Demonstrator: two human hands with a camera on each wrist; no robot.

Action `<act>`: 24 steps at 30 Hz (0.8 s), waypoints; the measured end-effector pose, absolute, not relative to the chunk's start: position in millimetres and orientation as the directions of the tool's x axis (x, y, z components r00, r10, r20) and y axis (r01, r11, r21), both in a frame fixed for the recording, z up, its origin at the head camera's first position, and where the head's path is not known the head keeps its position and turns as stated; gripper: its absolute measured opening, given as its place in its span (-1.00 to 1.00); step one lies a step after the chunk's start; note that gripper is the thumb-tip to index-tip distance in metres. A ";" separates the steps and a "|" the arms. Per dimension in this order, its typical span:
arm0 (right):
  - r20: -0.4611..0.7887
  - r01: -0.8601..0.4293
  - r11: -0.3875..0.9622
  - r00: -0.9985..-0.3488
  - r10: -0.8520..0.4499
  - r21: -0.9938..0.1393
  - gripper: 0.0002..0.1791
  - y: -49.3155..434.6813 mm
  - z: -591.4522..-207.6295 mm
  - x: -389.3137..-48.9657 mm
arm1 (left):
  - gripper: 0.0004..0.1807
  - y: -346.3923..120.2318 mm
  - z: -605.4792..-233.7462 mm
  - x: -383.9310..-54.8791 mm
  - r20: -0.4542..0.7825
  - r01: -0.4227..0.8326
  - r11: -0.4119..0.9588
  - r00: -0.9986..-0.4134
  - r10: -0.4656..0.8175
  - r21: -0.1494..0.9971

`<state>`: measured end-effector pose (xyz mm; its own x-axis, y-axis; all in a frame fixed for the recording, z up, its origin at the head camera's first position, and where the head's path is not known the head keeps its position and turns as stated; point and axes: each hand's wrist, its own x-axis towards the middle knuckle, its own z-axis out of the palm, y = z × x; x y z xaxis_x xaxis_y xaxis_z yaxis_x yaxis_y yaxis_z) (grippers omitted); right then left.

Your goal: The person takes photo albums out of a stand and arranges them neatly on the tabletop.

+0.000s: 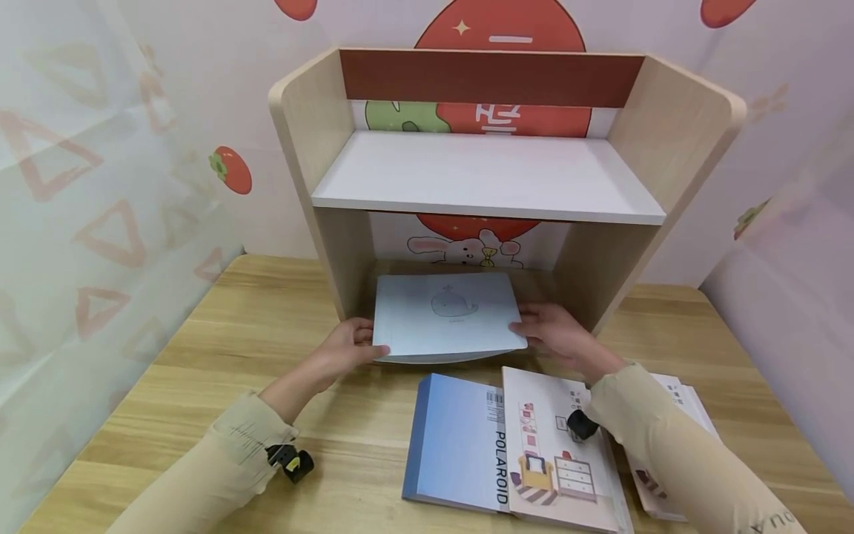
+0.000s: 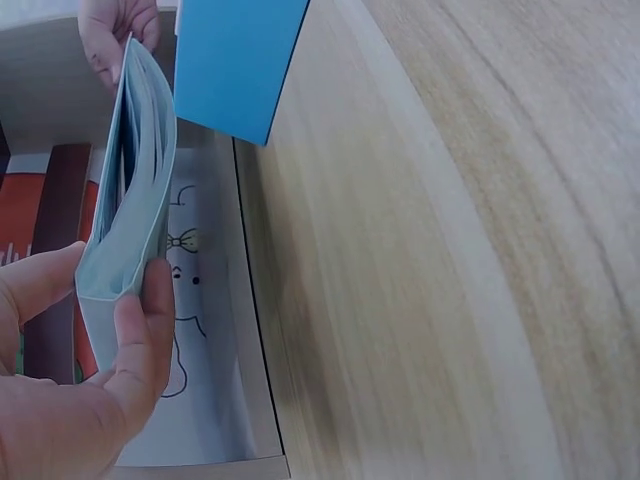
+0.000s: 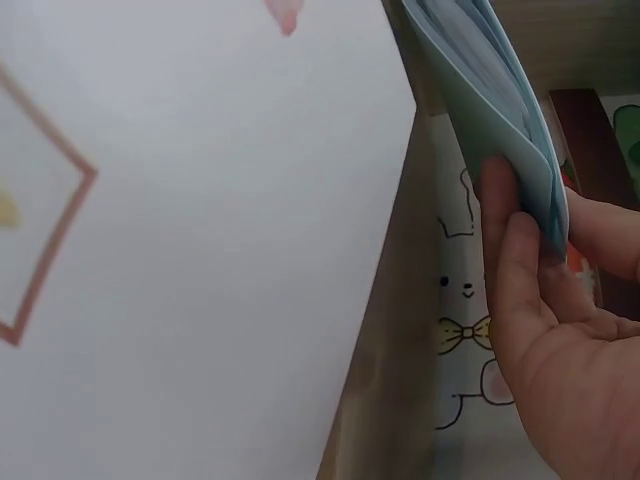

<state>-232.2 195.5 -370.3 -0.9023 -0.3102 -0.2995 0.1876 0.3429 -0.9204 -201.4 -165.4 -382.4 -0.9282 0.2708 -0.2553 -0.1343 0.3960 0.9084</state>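
A light blue folder (image 1: 447,315) with a whale drawing on its cover lies between the two hands, at the opening of the lower shelf space. My left hand (image 1: 343,347) grips its left edge, thumb on top. At the right edge, my right hand (image 1: 560,335) pinches it between thumb and fingers. In the left wrist view the folder (image 2: 130,215) shows its open side, with several sheets or pockets inside; the left hand (image 2: 95,400) holds one end. The right wrist view has the right hand (image 3: 570,340) holding the other end of the folder (image 3: 500,115).
A wooden desktop shelf (image 1: 490,174) stands at the back of the table (image 1: 220,356). In front of it lie a blue book marked POLAROID (image 1: 457,445), a book with a furniture picture (image 1: 554,475) overlapping it, and more pale books (image 1: 694,415) partly under the right sleeve.
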 end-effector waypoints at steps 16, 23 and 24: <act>-0.263 0.150 0.354 -0.917 -0.299 -0.923 -0.21 200.6 -361.2 -212.3 | -0.25 -170.7 -376.9 -192.2 -0.244 -0.124 0.371 -0.923 0.297 0.920; -0.256 0.149 0.346 -0.922 -0.289 -0.926 -0.21 199.6 -357.3 -197.6 | -0.27 -174.5 -373.1 -182.6 -0.240 -0.121 0.366 -0.923 0.300 0.923; -0.255 0.150 0.342 -0.924 -0.287 -0.928 -0.21 199.1 -357.0 -195.6 | -0.28 -175.2 -373.0 -181.6 -0.238 -0.119 0.366 -0.924 0.301 0.923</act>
